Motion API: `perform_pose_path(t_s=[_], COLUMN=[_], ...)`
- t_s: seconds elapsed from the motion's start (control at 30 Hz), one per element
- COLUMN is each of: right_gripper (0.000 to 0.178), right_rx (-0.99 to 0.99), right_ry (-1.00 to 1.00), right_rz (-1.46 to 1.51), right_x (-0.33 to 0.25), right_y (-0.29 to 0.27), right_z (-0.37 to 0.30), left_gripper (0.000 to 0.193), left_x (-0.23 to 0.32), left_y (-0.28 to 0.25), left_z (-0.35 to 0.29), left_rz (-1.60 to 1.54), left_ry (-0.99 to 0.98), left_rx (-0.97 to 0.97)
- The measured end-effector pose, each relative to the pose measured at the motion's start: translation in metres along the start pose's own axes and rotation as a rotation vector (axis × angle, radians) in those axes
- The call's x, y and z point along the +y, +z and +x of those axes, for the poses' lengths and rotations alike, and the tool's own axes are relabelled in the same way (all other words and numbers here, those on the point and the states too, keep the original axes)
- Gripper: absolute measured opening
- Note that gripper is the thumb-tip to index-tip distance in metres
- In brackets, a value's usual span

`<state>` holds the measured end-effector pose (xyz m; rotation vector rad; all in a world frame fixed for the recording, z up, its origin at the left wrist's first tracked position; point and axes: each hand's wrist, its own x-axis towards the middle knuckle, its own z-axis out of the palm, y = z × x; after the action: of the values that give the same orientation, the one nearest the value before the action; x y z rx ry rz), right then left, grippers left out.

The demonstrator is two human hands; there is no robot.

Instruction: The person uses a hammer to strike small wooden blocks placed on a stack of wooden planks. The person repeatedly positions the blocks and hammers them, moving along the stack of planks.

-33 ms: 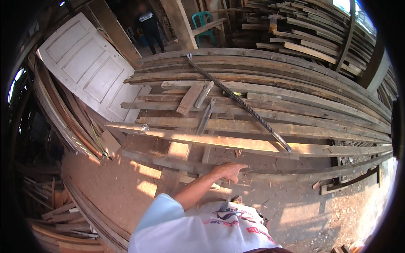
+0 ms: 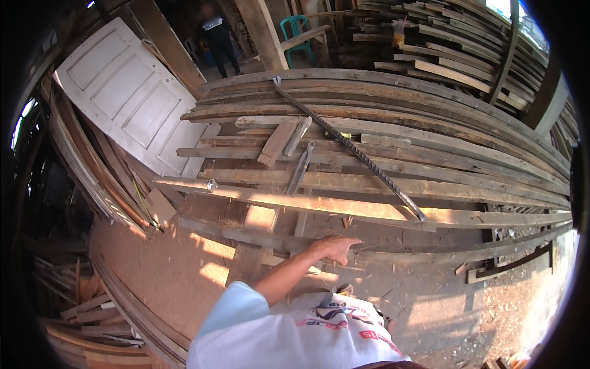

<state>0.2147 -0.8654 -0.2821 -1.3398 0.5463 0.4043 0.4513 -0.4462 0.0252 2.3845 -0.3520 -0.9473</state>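
Observation:
My left hand reaches out from the lower middle to the front of a big stack of long wooden planks. Its fingers lie along the edge of a low plank near the ground. Whether they grip the plank I cannot tell. My right hand is out of view. A long ribbed steel bar lies diagonally across the top of the stack. A dark metal tool and two short wood offcuts lie beside it.
A white panelled door leans at the left, with bent boards against it. More timber is piled at the back right and lower left. A person stands far back near a teal chair. The floor is reddish dirt.

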Motion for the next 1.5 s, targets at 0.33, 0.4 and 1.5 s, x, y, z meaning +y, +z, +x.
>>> perform_pose_path(t_s=[0.33,0.4,1.5], right_gripper=[0.017,0.018,0.022], right_rx=[0.021,-0.009,0.075], right_ry=[-0.088,-0.086,-0.018], right_rz=[-0.287,-0.100,-0.528], right_x=[-0.003,-0.027,-0.037], right_y=[0.011,0.028,0.043], right_z=[0.026,0.013,-0.048], left_gripper=[0.100,0.095,0.089], left_x=[0.014,0.001,-0.013], left_y=[-0.013,0.008,0.060], left_z=[-0.005,-0.006,-0.016], left_rz=[0.027,-0.031,-0.066], left_ry=[-0.019,0.075,0.172], left_rx=[-0.013,-0.032,0.111])
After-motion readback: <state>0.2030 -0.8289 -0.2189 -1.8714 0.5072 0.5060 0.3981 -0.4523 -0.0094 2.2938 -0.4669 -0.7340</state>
